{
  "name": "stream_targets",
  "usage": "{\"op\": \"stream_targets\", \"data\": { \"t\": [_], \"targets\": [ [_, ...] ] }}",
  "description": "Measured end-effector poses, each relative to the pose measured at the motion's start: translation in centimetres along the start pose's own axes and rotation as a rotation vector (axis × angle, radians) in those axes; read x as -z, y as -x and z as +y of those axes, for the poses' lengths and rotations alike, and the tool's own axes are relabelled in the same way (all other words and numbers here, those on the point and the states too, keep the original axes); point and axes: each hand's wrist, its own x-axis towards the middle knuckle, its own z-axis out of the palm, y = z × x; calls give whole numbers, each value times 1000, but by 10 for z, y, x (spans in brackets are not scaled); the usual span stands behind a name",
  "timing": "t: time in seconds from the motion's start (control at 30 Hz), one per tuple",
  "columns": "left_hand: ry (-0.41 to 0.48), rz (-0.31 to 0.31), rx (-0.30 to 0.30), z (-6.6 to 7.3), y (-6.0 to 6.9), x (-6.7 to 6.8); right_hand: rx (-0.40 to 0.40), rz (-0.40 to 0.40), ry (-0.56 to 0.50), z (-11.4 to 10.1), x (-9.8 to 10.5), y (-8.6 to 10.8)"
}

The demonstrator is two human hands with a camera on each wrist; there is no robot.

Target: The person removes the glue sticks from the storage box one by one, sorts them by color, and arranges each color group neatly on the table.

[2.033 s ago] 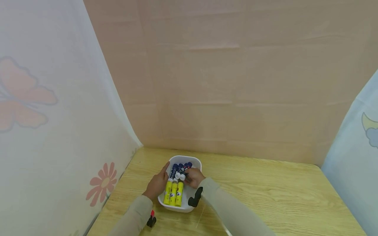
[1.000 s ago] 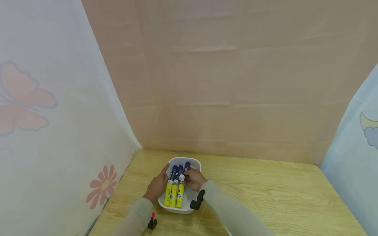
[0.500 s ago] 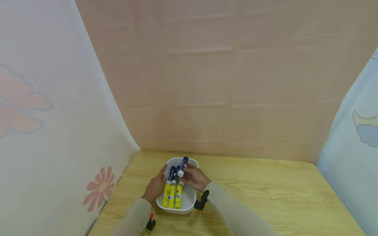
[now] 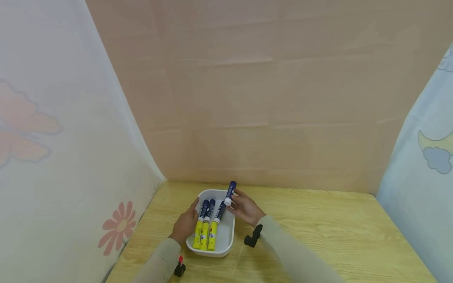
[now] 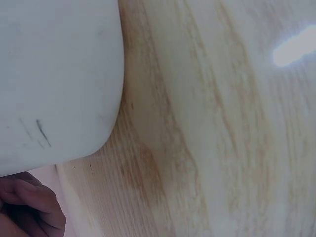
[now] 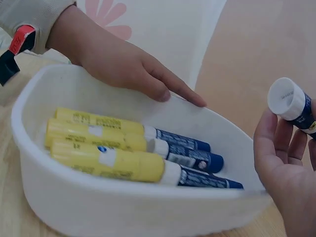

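A white bin (image 4: 229,236) holds three yellow glue sticks (image 4: 205,236) and three dark blue ones with white ends (image 6: 190,157), lying in two rows. My right hand (image 4: 246,209) pinches another blue glue stick (image 4: 231,192) above the bin's right far edge; its white end (image 6: 288,99) faces the right wrist camera. My left hand (image 4: 185,225) grips the bin's left wall, thumb and fingers along the rim, as the right wrist view shows (image 6: 123,66). In the left wrist view the bin's outer side (image 5: 59,84) hides most of the hand, leaving curled fingers (image 5: 37,205).
The bin stands on a wood-grain table (image 4: 318,232) near its left side. A pinkish-brown sheet (image 4: 247,98) hangs behind the table, with a white flowered cloth (image 4: 78,157) at the left and a pale blue cloth (image 4: 414,157) at the right.
My right hand has lifted one blue glue stick out of the bin and moved up and to the right with it. The left hand has stayed on the bin.
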Motion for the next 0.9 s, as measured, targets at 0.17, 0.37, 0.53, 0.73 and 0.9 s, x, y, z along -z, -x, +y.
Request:
{"op": "stream_targets", "data": {
  "t": [0.17,0.37,0.53,0.73,0.9],
  "targets": [
    [-4,-5,10,0,0,1,0,37,9,-15,19,8],
    [-17,-14,25,-3,-2,-1,-45,104,139,-31,46,21],
    [-10,-18,38,-5,-1,1,-96,197,243,-36,61,27],
    [3,-23,14,-2,-1,3,-128,305,320,-37,69,27],
    [3,-19,6,-1,-1,1,-157,333,400,-39,71,28]
  ]
}}
